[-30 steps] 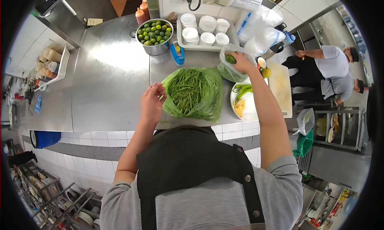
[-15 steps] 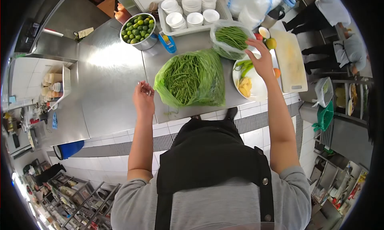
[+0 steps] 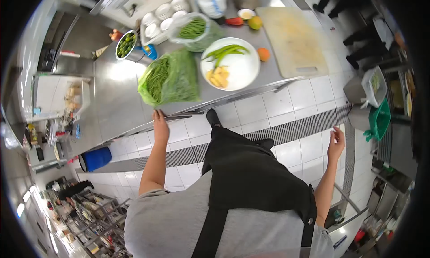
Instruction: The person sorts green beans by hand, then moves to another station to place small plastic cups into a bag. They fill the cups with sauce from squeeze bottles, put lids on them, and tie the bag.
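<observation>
My left hand [image 3: 161, 127] is at the front edge of the steel counter [image 3: 109, 101], fingers stretched and holding nothing. Just beyond its fingertips sits a green plastic bag [image 3: 181, 78] filled with thin green beans [image 3: 156, 81]. Away from the counter, my right hand [image 3: 336, 145] hangs over the tiled floor with its fingers loosely apart and no object in it. A white plate [image 3: 242, 72] holds long green chillies [image 3: 228, 51] and yellow chunks [image 3: 218, 76] I cannot identify. Behind the green bag stands a clear bag [image 3: 208, 38] of more green beans [image 3: 192, 29].
A cutting board [image 3: 291, 43] lies at the counter's right end, near an orange fruit [image 3: 263, 54] and a yellow-green fruit [image 3: 255, 22]. Limes fill a metal container [image 3: 126, 45] at the back left. A blue bin [image 3: 96, 158] stands on the floor. Other people [image 3: 376, 38] are at upper right.
My right hand has left the area above the plate and dropped to my right side. My body and view have turned, so the counter's things appear farther left and tilted.
</observation>
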Tool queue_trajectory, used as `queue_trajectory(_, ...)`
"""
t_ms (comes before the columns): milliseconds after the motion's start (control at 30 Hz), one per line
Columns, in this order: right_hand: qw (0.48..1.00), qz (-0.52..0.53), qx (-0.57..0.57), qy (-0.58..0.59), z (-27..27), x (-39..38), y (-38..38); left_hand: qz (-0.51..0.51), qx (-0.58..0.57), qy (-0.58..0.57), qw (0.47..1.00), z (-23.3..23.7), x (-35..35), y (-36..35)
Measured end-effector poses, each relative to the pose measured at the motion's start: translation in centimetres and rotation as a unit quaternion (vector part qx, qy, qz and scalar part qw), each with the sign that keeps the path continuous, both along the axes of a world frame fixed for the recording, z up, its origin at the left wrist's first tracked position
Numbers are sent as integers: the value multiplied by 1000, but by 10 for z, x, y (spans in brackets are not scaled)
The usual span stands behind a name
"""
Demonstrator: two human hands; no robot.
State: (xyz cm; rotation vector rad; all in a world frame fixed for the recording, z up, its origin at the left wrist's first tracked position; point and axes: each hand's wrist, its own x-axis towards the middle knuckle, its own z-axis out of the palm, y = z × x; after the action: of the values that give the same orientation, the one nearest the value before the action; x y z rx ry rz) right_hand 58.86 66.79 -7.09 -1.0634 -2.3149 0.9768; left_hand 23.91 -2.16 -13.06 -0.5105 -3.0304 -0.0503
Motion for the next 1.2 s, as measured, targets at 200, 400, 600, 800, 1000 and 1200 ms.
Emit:
queue_trajectory(200, 983, 16, -160, -84, -47, 120, 23, 117, -13, -16, 993, 15, -33, 14)
queue_trajectory(400, 978, 125, -126, -112, -31, 91, 106, 356, 24, 61, 932, 4, -23, 60)
queue_trajectory(600, 975, 75, -185, -98, -67, 33, 222, 427, -39, -71, 901, -30, 55, 169)
queue_trajectory(800, 972, -96, -120, -177, -248, 157, 324, 109, -276, -402, 866, -186, 64, 365)
queue_trajectory(1000, 786, -149, -398, -448, -233, 321, 335, -90, -197, -468, 857, -245, 92, 612)
queue_trajectory(1200, 762, -250, -477, -360, -202, 313, 406, 13, -36, -563, 825, -233, 97, 745)
